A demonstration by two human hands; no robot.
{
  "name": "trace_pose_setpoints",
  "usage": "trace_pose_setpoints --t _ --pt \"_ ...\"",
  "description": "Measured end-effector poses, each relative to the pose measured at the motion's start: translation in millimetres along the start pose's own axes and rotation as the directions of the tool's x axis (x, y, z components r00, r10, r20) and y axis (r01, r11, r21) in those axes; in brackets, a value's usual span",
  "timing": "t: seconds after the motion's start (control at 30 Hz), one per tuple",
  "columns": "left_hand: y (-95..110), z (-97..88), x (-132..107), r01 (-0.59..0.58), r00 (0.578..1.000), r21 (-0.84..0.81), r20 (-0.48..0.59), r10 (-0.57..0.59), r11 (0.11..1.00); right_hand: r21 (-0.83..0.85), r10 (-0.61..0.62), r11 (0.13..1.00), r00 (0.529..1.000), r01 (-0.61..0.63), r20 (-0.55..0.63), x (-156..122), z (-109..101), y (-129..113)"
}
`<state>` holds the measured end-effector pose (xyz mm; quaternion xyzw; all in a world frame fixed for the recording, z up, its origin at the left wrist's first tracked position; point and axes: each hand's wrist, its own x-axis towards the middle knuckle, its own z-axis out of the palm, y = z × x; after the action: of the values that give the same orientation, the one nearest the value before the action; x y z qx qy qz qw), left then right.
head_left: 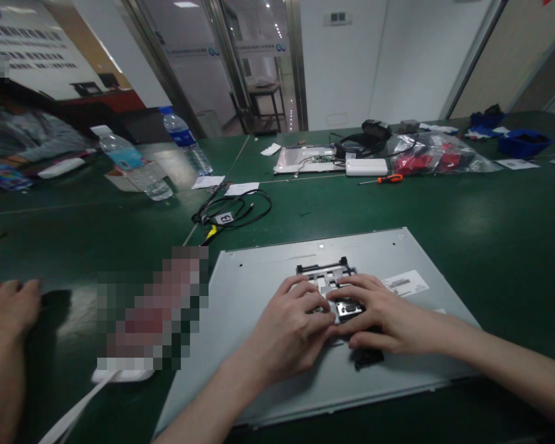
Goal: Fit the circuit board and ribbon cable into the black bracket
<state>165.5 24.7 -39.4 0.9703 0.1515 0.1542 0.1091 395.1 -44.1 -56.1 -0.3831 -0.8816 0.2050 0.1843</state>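
A black and silver metal bracket [326, 269] lies on the back of a grey flat panel [259, 296], partly hidden under my fingers. My left hand [298, 317] is closed, its curled fingertips gripping the bracket's near left part. From the right, my right hand [379, 311] closes round a shiny metal plate with a connector port [349, 309] on the same bracket. The two hands meet at their fingertips, hiding the contact points. A black bracket end [367, 357] sticks out below my right hand. Beside that hand, a white label [406, 283] is stuck to the panel.
Another person's hand [9, 314] rests at the left edge. A pixelated device [157, 308] with a white cable lies left of the panel. Behind are coiled black cables [259, 206], bottles [189, 145], an orange screwdriver [389, 179] and a plastic bag [444, 154].
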Motion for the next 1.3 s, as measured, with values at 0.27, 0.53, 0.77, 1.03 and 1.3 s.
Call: trace_pose_setpoints --t 0.27,0.53,0.77,1.03,1.3 --pt "-0.4 -0.6 0.4 -0.020 1.000 -0.085 0.015 0.021 0.996 -0.015 -0.010 1.000 1.000 0.010 -0.005 -0.2 1.7 1.0" --pt "3.7 -5.8 1.5 -0.018 0.999 -0.169 0.030 0.023 0.985 -0.021 -0.008 1.000 1.000 0.008 -0.006 -1.0 2.9 2.0" --pt "-1.4 -9.0 -0.3 0.054 0.997 -0.167 -0.048 -0.063 0.984 -0.038 -0.013 0.999 1.000 0.013 0.008 -1.4 1.0 1.6" --pt "-3.5 -4.4 1.3 0.057 0.998 -0.108 0.036 -0.053 0.993 -0.040 -0.004 0.999 1.000 0.004 -0.006 -1.3 0.0 -2.2" --pt "-6.3 4.0 -0.3 0.055 0.998 -0.116 0.021 -0.053 0.992 0.019 -0.026 0.999 0.997 0.027 -0.074 -3.6 -3.9 1.1"
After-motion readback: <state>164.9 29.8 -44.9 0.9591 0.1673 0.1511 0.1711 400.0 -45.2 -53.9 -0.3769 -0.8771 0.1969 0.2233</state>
